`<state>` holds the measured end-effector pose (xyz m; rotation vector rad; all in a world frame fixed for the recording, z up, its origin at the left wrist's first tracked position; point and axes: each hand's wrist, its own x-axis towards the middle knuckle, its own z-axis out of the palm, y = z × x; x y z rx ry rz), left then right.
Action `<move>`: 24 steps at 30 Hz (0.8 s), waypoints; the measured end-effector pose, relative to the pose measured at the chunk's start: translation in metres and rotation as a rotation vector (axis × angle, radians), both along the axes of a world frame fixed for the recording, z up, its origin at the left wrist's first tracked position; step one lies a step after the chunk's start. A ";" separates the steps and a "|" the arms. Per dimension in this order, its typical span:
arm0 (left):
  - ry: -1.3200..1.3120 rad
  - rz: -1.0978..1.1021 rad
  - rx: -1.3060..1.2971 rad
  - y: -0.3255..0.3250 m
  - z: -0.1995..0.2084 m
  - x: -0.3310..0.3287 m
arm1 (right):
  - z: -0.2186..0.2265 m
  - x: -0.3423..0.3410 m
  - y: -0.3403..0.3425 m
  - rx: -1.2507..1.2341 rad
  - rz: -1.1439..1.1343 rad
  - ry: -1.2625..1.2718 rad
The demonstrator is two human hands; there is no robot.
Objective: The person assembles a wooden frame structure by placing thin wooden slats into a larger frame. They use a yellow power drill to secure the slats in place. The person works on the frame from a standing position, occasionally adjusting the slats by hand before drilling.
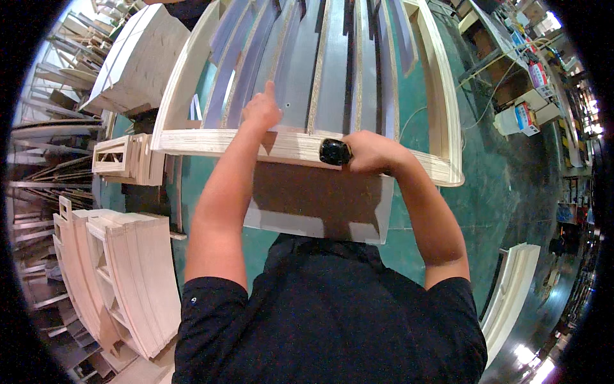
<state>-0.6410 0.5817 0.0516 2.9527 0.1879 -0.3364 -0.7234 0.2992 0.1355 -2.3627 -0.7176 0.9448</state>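
A large pale wooden frame [224, 139] lies in front of me, with several thin boards standing on edge between its sides over a grey panel [295, 96]. My left hand [261, 114] is over the near ends of these boards, index finger stretched away from me along one board [279, 54]. Its other fingers curl in, and nothing shows in them. At the frame's near rail, my right hand [374, 152] is closed round a glossy black rounded tool [336, 152]. The tool's kind cannot be made out, and the fingertips are hidden.
Pale wooden box-like pieces [137, 275] stand at the left, below a smaller frame stack [125, 159]. A big plywood box [137, 54] sits farther back. Under the near rail is a grey-brown panel [320, 198]. A white slatted piece [511, 288] and a cluttered workbench [505, 38] are at right.
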 end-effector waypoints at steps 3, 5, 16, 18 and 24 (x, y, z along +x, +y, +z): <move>-0.040 0.007 -0.073 -0.002 -0.006 0.009 | 0.002 -0.002 0.001 -0.054 -0.026 0.005; -0.107 0.021 -0.095 -0.002 -0.016 0.015 | 0.003 -0.004 0.003 -0.065 -0.037 -0.011; -0.200 -0.004 -0.116 0.008 -0.043 0.018 | 0.015 -0.013 0.009 -0.068 -0.057 -0.012; -0.215 -0.019 -0.141 0.005 -0.040 0.015 | 0.008 -0.014 0.006 -0.073 -0.071 -0.029; -0.218 -0.003 -0.146 0.005 -0.039 0.017 | -0.003 -0.010 0.002 -0.047 -0.058 -0.054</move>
